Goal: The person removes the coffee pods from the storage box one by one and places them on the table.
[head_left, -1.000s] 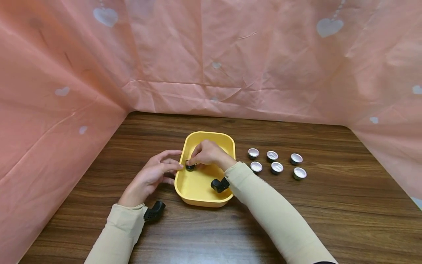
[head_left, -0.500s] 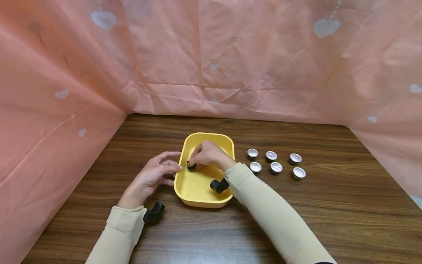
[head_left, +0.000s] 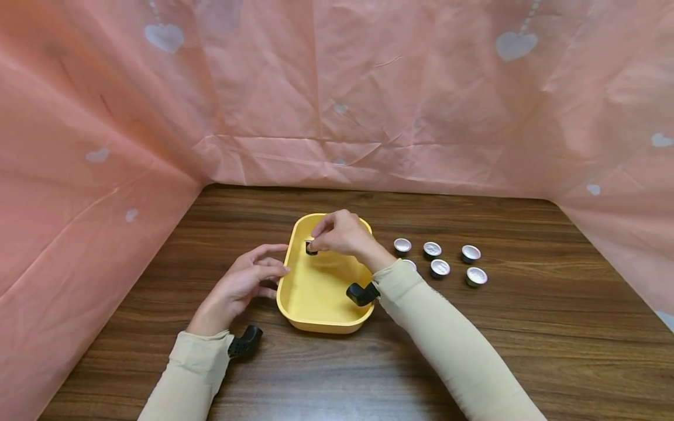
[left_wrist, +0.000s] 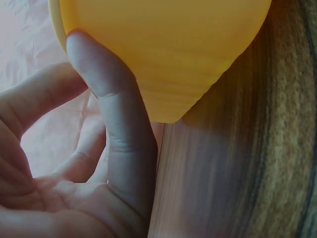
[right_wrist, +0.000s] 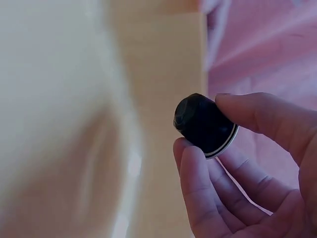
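Note:
In the right wrist view my right hand (right_wrist: 257, 178) pinches a black coffee capsule (right_wrist: 204, 125) between thumb and fingertips, its pale-edged rim toward the palm. The head view places this right hand (head_left: 344, 234) over the yellow tub (head_left: 325, 326), with the capsule (head_left: 312, 248) inside the tub's outline near the left wall. My left hand (head_left: 244, 278) stays at the tub's outer left side, fingers loosely bent. Its thumb (left_wrist: 119, 104) lies against the yellow wall (left_wrist: 183, 54) in the left wrist view.
Several coffee capsules stand foil side up to the right of the tub, such as one (head_left: 476, 276) at the near right and one (head_left: 432, 249) farther back. My right forearm overlaps one. A pink curtain (head_left: 358, 93) borders the wooden table (head_left: 316, 380).
My right hand has risen from the tub floor, moving away from me and slightly right with the capsule in its fingers. The left hand has stayed at the tub's side.

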`<move>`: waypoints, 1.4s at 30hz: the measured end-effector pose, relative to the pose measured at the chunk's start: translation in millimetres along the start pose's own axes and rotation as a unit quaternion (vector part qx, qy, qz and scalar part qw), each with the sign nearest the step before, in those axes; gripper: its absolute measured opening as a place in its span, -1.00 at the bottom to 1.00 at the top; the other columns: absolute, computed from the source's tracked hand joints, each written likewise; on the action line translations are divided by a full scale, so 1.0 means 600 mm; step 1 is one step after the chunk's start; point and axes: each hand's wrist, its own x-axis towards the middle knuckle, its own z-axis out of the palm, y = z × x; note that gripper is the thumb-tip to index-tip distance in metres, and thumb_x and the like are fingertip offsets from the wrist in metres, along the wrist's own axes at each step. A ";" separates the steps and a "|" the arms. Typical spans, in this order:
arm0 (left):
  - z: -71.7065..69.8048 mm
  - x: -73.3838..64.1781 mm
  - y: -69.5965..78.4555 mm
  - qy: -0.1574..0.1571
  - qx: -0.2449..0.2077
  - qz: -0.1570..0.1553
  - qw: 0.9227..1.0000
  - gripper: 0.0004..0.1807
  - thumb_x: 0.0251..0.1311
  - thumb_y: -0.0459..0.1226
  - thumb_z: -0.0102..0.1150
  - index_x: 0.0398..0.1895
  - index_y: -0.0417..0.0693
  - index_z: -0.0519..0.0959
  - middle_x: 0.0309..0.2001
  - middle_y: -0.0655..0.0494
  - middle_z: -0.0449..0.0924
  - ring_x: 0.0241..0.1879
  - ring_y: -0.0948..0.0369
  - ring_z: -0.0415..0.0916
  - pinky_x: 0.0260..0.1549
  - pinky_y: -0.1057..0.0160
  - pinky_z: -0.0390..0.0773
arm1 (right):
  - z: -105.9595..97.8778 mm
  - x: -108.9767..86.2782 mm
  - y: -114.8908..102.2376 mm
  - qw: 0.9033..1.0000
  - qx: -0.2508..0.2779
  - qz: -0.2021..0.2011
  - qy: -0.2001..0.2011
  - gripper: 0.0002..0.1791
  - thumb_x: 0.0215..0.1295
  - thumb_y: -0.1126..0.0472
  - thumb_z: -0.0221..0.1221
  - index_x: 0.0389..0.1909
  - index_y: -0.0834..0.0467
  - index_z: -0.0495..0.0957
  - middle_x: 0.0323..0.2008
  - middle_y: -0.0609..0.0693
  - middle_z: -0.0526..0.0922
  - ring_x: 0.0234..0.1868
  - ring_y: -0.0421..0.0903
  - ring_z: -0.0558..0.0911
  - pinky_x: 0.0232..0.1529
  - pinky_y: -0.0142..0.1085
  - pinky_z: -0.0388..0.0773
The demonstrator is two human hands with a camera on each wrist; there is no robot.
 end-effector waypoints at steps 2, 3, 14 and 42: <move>0.001 0.000 0.000 0.001 0.001 0.000 1.000 -0.30 0.36 -0.40 0.28 0.57 -0.16 0.36 -0.22 0.17 0.71 -0.25 0.22 0.59 -0.37 0.21 0.74 | -0.015 -0.008 0.001 1.000 -0.010 -0.013 0.013 -0.75 0.08 0.11 0.59 -0.24 0.05 0.78 -0.35 -0.08 0.81 -0.22 -0.13 0.71 -0.15 -0.31 0.60; 0.001 0.001 0.000 0.001 0.001 0.000 1.000 -0.30 0.36 -0.40 0.28 0.57 -0.17 0.36 -0.23 0.18 0.70 -0.25 0.23 0.58 -0.37 0.21 0.74 | -0.022 -0.013 0.002 1.000 -0.011 -0.018 0.016 -0.74 0.08 0.09 0.59 -0.23 0.03 0.78 -0.33 -0.10 0.81 -0.19 -0.12 0.71 -0.11 -0.30 0.60; 0.003 -0.001 0.000 -0.003 -0.002 0.004 1.000 -0.28 0.37 -0.42 0.26 0.58 -0.19 0.32 -0.27 0.23 0.69 -0.28 0.25 0.60 -0.35 0.19 0.76 | -0.080 -0.071 0.021 0.987 0.155 -0.036 -0.006 -0.59 0.14 0.27 0.54 0.02 0.25 0.72 -0.22 -0.01 0.79 -0.19 -0.15 0.75 -0.05 -0.36 0.65; 0.002 -0.002 0.004 -0.009 0.006 -0.003 1.000 -0.27 0.39 -0.39 0.27 0.60 -0.16 0.30 -0.25 0.22 0.70 -0.27 0.25 0.63 -0.31 0.18 0.77 | -0.155 -0.154 0.121 0.992 0.114 -0.054 0.017 -0.57 0.15 0.26 0.55 0.04 0.25 0.71 -0.21 0.02 0.83 -0.14 -0.17 0.79 -0.11 -0.42 0.68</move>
